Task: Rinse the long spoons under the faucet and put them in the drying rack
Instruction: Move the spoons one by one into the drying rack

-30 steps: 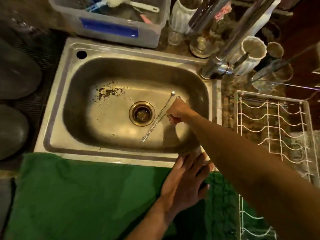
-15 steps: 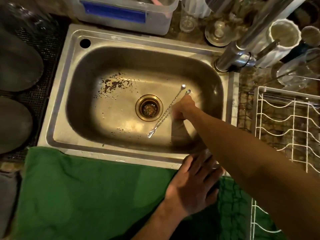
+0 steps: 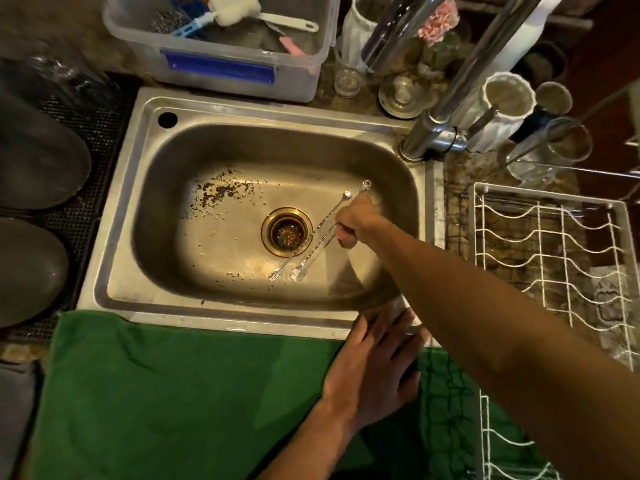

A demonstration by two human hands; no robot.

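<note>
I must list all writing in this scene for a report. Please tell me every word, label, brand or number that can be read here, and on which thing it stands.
No text can be read in this view.
Blue label on the plastic bin: a plain blue strip, no letters visible.
White cups, faucet, sink, rack, green towel and the long spoons in the right hand: no markings visible.
</note>
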